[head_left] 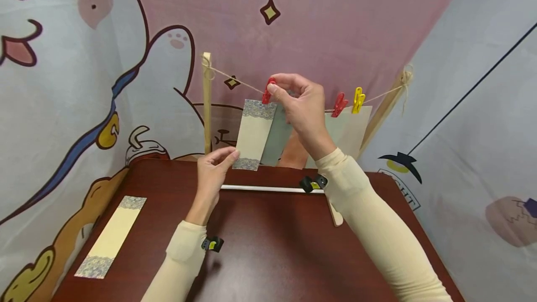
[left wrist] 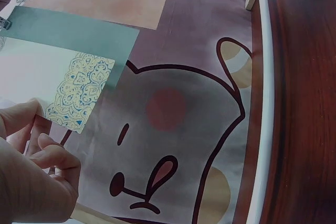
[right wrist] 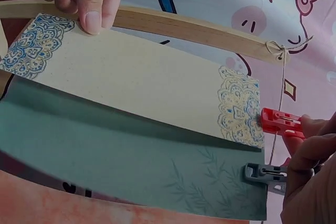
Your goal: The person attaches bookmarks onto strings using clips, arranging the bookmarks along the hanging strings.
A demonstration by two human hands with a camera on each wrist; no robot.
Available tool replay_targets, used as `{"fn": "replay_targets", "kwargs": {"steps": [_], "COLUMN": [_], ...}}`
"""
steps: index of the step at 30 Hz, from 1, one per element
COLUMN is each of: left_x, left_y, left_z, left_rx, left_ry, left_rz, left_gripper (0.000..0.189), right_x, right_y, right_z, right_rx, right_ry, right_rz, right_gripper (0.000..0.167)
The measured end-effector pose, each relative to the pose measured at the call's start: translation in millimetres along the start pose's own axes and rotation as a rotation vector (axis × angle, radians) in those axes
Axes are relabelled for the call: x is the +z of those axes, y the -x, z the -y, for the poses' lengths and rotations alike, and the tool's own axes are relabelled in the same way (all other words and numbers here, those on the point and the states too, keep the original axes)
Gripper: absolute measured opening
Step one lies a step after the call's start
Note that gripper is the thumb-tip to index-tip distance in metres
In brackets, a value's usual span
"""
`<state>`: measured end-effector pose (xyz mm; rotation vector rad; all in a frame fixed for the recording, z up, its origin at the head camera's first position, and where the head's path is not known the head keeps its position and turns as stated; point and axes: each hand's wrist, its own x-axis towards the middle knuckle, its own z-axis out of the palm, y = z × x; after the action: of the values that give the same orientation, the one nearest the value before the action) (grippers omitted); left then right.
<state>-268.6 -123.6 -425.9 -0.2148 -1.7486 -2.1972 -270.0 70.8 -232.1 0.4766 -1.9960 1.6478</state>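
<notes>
A cream card strip (head_left: 253, 135) with patterned lace-like bands at both ends hangs lengthwise below a twine line (head_left: 235, 79). My left hand (head_left: 213, 171) pinches its left edge near the lower band, the thumb lying on its front in the right wrist view. With thumb and fingers, my right hand (head_left: 308, 108) grips the tail of a red clothespin (right wrist: 273, 121), whose nose sits at the strip's top edge. Just behind the strip hangs a green card (right wrist: 131, 142) with faint bamboo leaves, held by a grey clothespin (right wrist: 260, 173).
A matching strip (head_left: 114, 233) lies at the table's left. Wooden posts (head_left: 207, 111) carry the twine at both ends. Farther right hang an orange card (head_left: 293, 154) and a pale card (head_left: 351, 129), with red (head_left: 339, 105) and yellow (head_left: 358, 100) clothespins. A white rod (head_left: 264, 189) crosses the table.
</notes>
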Motion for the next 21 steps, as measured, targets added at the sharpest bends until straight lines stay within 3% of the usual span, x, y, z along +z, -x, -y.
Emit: {"fn": "replay_targets", "kwargs": {"steps": [14,21], "left_x": [1.4,-0.1], "left_y": [0.9,3.7], "left_z": [-1.9,0.1], "left_rx": [0.014,0.024], "left_ry": [0.014,0.008], "left_rz": [0.0,-0.008], "left_gripper": [0.02,0.018], "right_x": [-4.5,-8.9], "right_y": [5.6,9.8], "right_z": [5.2,6.7], "right_rx": [0.064,0.001], "right_ry": [0.118,0.151], "right_rz": [0.082,0.089], "right_gripper": [0.024,0.028]}}
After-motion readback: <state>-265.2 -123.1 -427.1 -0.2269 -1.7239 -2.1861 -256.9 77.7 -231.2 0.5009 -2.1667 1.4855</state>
